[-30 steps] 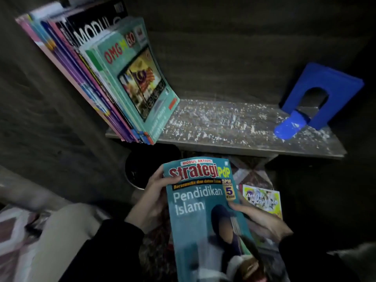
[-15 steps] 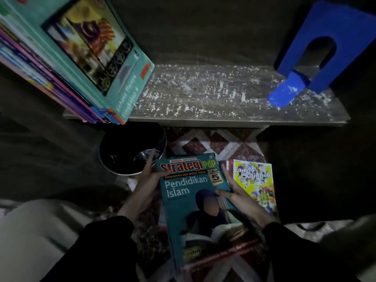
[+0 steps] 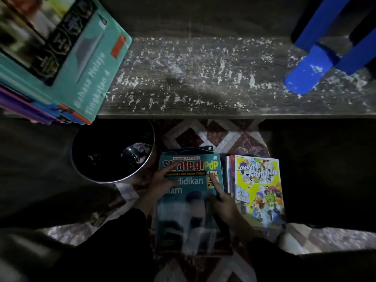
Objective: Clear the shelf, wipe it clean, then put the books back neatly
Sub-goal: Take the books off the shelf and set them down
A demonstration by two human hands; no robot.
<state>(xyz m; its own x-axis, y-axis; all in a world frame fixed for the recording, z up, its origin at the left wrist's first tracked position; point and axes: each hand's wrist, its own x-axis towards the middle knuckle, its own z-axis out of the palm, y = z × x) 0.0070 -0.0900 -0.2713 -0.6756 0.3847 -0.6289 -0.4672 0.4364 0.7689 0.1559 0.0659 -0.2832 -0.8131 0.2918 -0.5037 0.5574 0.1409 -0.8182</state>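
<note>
The teal Strategi PdP book [image 3: 189, 212] lay flat on a pile on the patterned floor mat [image 3: 205, 135]. The left hand [image 3: 160, 181] and right hand [image 3: 222, 201] rested on its cover with fingers straight, gripping nothing. At its 9 o'clock stood a black bin [image 3: 95, 159] holding a shiny crumpled scrap [image 3: 136, 152]. A yellow book [image 3: 258, 190] lay at 3 o'clock. At 12 o'clock, the dusty shelf [image 3: 203, 78] carried leaning books [image 3: 85, 64] and a blue bookend [image 3: 303, 78].
</note>
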